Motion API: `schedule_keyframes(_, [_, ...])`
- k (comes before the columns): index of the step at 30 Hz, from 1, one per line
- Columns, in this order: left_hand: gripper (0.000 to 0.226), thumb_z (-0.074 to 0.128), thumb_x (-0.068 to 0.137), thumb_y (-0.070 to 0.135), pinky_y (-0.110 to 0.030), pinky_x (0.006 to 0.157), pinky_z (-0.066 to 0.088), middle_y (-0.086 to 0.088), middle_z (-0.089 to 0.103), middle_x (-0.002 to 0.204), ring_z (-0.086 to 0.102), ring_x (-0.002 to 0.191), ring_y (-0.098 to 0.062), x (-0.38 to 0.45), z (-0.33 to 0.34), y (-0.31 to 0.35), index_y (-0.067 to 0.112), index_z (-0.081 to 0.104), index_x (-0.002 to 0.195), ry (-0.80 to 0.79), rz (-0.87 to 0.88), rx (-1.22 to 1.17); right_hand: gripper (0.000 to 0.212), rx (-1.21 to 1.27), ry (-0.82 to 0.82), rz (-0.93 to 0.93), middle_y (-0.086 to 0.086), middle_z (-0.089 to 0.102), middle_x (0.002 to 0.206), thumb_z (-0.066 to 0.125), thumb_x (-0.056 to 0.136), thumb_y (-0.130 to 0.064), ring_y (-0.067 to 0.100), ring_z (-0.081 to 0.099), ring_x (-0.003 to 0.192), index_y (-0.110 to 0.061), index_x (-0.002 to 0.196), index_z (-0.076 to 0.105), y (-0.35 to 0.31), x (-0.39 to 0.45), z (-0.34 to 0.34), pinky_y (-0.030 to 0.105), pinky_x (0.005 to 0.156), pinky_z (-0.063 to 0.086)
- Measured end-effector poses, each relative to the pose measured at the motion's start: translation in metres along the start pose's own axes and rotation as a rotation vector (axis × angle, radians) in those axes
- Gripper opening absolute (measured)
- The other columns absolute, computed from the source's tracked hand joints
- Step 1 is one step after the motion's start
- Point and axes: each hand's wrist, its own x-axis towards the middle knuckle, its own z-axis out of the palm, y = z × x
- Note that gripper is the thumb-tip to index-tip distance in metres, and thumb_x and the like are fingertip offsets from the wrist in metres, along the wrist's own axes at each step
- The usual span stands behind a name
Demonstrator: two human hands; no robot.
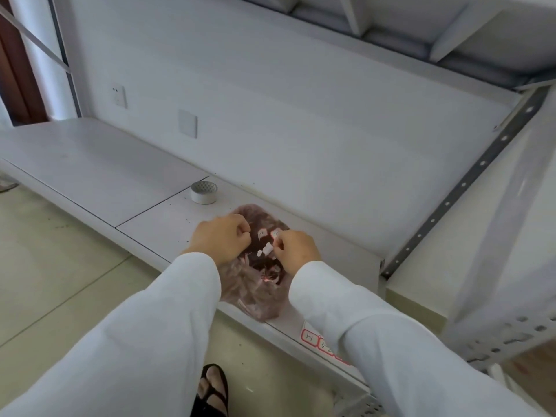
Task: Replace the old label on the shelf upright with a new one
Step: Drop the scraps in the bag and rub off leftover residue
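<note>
A reddish translucent plastic bag (249, 290) lies on the white shelf board (168, 224). Inside its open mouth lie several small white label scraps (266, 251), some with red borders. My left hand (221, 237) is closed on the bag's left rim. My right hand (296, 251) pinches a small white piece at the bag's mouth. A sheet of new red-bordered labels (316, 340) lies on the shelf near its front edge, partly hidden under my right sleeve. The perforated grey shelf upright (463, 185) rises on the right.
A roll of white tape (204, 192) stands on the shelf behind the bag. An upper shelf (421, 40) hangs overhead. Wall sockets (119, 95) sit on the back wall. My sandalled foot (212, 389) is on the tiled floor below.
</note>
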Motion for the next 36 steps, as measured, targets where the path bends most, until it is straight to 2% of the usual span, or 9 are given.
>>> schedule_keyframes(5, [0.024,0.048,0.089,0.029,-0.032,0.092,0.041,0.005,0.068,0.113,0.06,0.106,-0.022,0.001,0.001,0.001,0.027,0.062,0.108,-0.014,0.015,0.014,0.02,-0.021,0.008,-0.01,0.011,0.069,0.105,0.049,0.089,-0.01,0.031,0.061,0.095,-0.014,0.099,0.066,0.002,0.0,0.0,0.034,0.083,0.047])
schedule_keyframes(11, [0.025,0.046,0.09,0.029,-0.033,0.093,0.042,0.004,0.068,0.112,0.061,0.105,-0.022,0.001,0.001,0.002,0.026,0.062,0.109,-0.002,0.032,0.03,0.01,-0.013,0.052,-0.02,0.007,0.07,0.097,0.053,0.086,-0.017,0.03,0.062,0.092,-0.017,0.082,0.063,0.006,-0.001,-0.014,0.031,0.075,0.046])
schedule_keyframes(14, [0.026,0.046,0.091,0.029,-0.034,0.092,0.045,0.004,0.069,0.111,0.062,0.104,-0.024,-0.001,0.0,0.006,0.027,0.062,0.111,0.023,0.032,0.003,0.018,-0.127,0.091,-0.098,0.007,0.069,0.1,0.049,0.089,-0.026,0.03,0.061,0.094,-0.017,0.09,0.065,0.006,-0.01,-0.039,0.032,0.076,0.045])
schedule_keyframes(18, [0.025,0.047,0.092,0.029,-0.03,0.086,0.043,0.001,0.07,0.109,0.062,0.104,-0.027,-0.009,-0.005,0.027,0.025,0.063,0.111,0.1,0.099,-0.042,0.02,-0.287,0.201,-0.184,0.006,0.069,0.1,0.047,0.088,-0.026,0.031,0.062,0.092,-0.019,0.095,0.065,0.013,-0.033,-0.099,0.031,0.071,0.042])
schedule_keyframes(22, [0.022,0.049,0.091,0.029,-0.029,0.073,0.042,-0.002,0.073,0.092,0.065,0.093,-0.028,-0.02,-0.013,0.074,0.02,0.067,0.1,0.301,0.284,-0.136,0.02,-0.372,0.278,-0.224,0.004,0.07,0.096,0.046,0.088,-0.027,0.03,0.062,0.088,-0.019,0.092,0.064,0.026,-0.074,-0.164,0.032,0.071,0.046])
schedule_keyframes(26, [0.043,0.032,0.079,0.041,-0.027,0.059,0.041,0.0,0.068,0.069,0.062,0.067,-0.023,-0.049,-0.032,0.165,0.016,0.066,0.079,0.5,0.531,-0.287,0.02,-0.462,0.359,-0.313,-0.002,0.069,0.09,0.046,0.088,-0.029,0.024,0.062,0.081,-0.019,0.089,0.063,0.043,-0.131,-0.226,0.032,0.068,0.048])
schedule_keyframes(30, [0.029,0.045,0.079,0.028,-0.028,0.047,0.041,-0.001,0.056,0.052,0.052,0.052,-0.021,-0.08,-0.067,0.258,0.013,0.058,0.058,0.771,0.815,-0.374,0.02,-0.385,0.546,-0.317,-0.005,0.063,0.071,0.049,0.083,-0.03,0.017,0.054,0.064,-0.017,0.078,0.064,0.066,-0.196,-0.286,0.03,0.062,0.044])
schedule_keyframes(33, [0.024,0.047,0.079,0.029,-0.027,0.057,0.039,0.002,0.061,0.063,0.047,0.068,-0.012,-0.097,-0.097,0.308,0.015,0.061,0.067,0.85,0.908,-0.507,0.008,-0.286,0.798,-0.224,-0.009,0.067,0.072,0.06,0.08,-0.024,0.013,0.059,0.064,-0.021,0.077,0.067,0.093,-0.244,-0.33,0.032,0.066,0.051])
schedule_keyframes(36, [0.031,0.048,0.082,0.035,-0.026,0.077,0.041,0.004,0.069,0.097,0.056,0.093,-0.011,-0.115,-0.124,0.35,0.017,0.065,0.101,0.749,0.938,-0.572,0.009,-0.058,1.007,-0.041,-0.014,0.063,0.069,0.063,0.081,-0.026,0.01,0.06,0.063,-0.027,0.072,0.062,0.113,-0.272,-0.365,0.028,0.069,0.05])
